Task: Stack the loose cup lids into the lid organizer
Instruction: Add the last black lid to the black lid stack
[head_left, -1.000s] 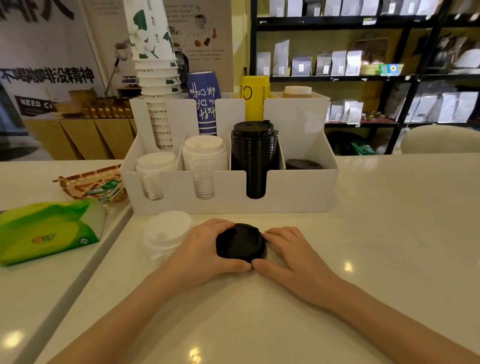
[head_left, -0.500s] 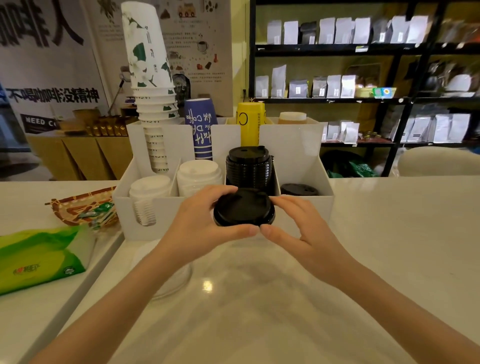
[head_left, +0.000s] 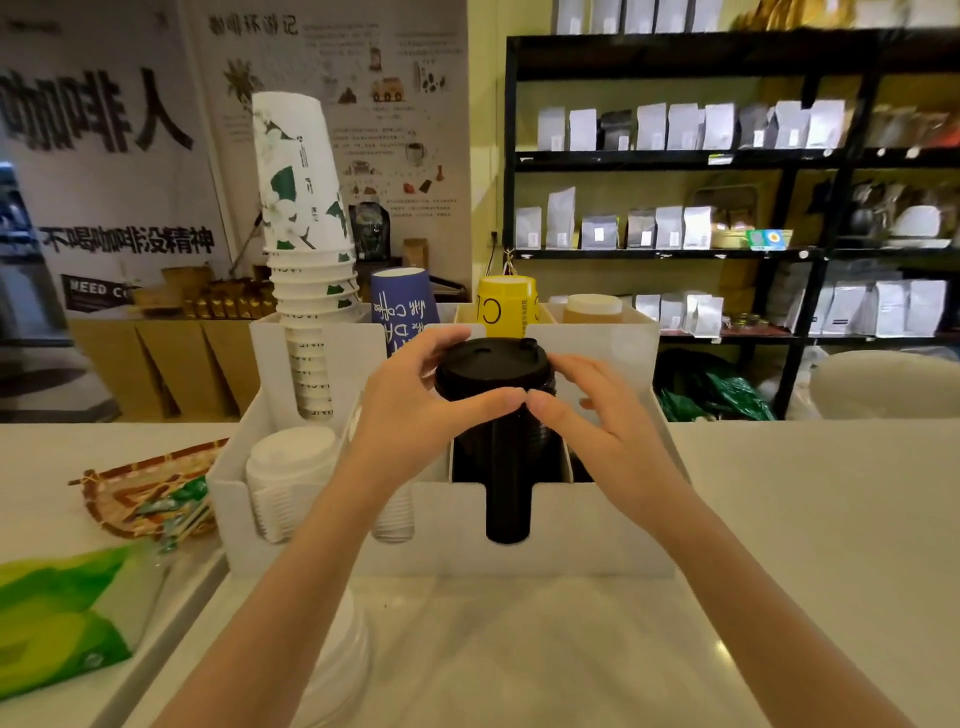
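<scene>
Both hands, left hand (head_left: 410, 410) and right hand (head_left: 597, 415), grasp a black lid (head_left: 492, 368) atop the black stack (head_left: 508, 467) in the lid organizer (head_left: 597, 530); loose white lids (head_left: 332, 670) in front of it remain.

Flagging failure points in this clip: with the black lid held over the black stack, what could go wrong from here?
1. The black lid is pinched only at its rim by the left hand and right hand; it may seat crooked on the black stack.
2. That stack already rises above the organizer front wall, so pressing down could tip it.
</scene>
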